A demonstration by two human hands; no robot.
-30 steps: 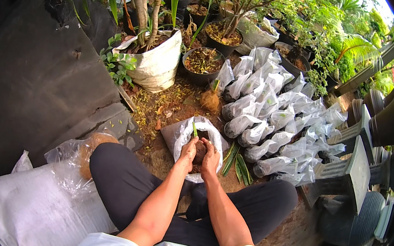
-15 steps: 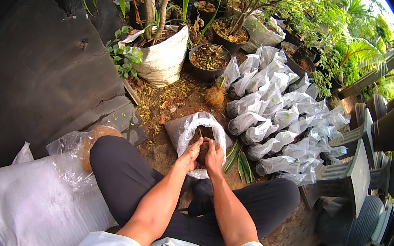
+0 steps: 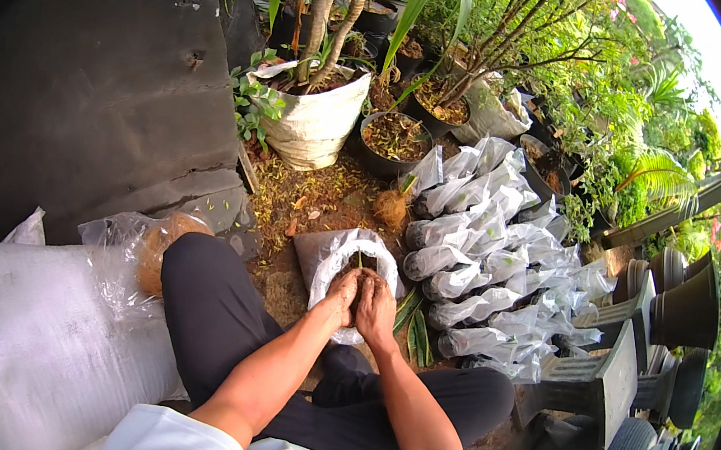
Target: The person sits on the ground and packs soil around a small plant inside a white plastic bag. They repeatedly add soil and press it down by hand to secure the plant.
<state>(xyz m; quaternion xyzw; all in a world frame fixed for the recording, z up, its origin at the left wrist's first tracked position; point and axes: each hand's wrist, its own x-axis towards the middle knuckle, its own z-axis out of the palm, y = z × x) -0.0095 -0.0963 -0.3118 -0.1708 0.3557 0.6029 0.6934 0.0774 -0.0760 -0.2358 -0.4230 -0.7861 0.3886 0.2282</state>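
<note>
My left hand [image 3: 342,294] and my right hand [image 3: 375,307] meet inside the rolled-down mouth of a pale plastic bag [image 3: 326,248] of dark soil, on the ground between my crossed legs. Their fingers curl together around a dark brown clump of soil, with a slim green leaf cutting [image 3: 359,261] poking up from it; my fingers hide most of the clump. Long variegated cut leaves [image 3: 415,331] lie just right of the bag. A fibrous brown ball [image 3: 391,207] with a green shoot sits beyond it.
Several clear-wrapped small bags [image 3: 481,277] stand in rows at right, beside stacked dark pots [image 3: 678,303]. Potted plants [image 3: 395,137] and a white sack planter [image 3: 304,131] line the back. A full white sack [image 3: 56,322] lies left, under a dark sheet wall [image 3: 97,81].
The view has shifted, so the surroundings sit differently. My hands have drawn closer together over the clump, and less of the green cutting shows above my fingers.
</note>
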